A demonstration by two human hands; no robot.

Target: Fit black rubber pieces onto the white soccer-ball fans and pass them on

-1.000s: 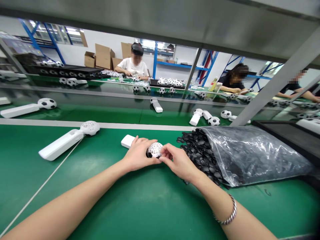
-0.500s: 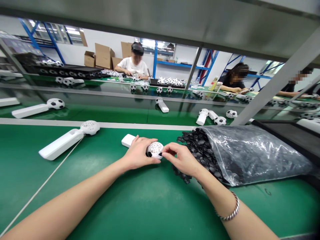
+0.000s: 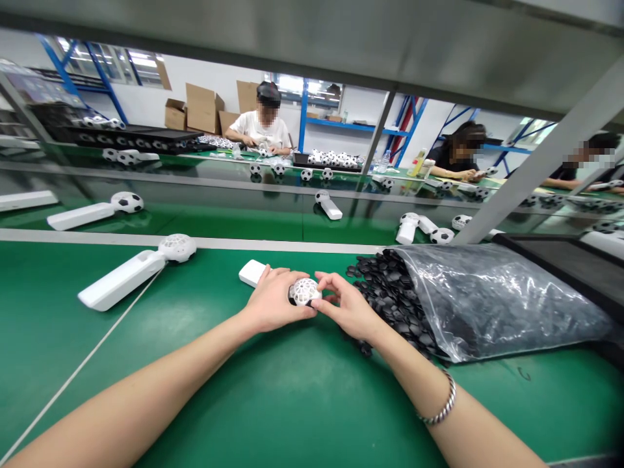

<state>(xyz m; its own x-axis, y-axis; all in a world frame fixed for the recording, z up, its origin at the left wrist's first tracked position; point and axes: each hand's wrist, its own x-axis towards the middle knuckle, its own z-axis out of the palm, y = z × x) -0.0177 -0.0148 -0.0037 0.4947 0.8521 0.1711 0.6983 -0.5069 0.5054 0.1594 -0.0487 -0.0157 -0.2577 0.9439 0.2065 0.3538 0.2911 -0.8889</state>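
Note:
A white handheld fan (image 3: 305,292) with a football-shaped grille head lies between my hands on the green bench. My left hand (image 3: 275,299) is wrapped round the head from the left, with the white handle showing beyond its fingers. At the head's right side, the thumb and fingertips of my right hand (image 3: 348,309) press against it. Dark patches show on the lower rim; any small piece under the right fingertips is hidden. A heap of small black panels (image 3: 390,292) spills from a clear plastic bag (image 3: 497,299) close to my right hand.
Another white fan (image 3: 121,279) lies on the bench to the left. Behind a pale strip, a green conveyor belt (image 3: 244,221) carries several football fans. A black tray (image 3: 560,266) sits at the right, beside a slanted metal post (image 3: 531,162). Several people work across the line.
My right fingers have gone from a pinch at the head's side to a wider grip round it. The head has turned slightly. Fans on the near belt have moved right; farther ones, slightly left.

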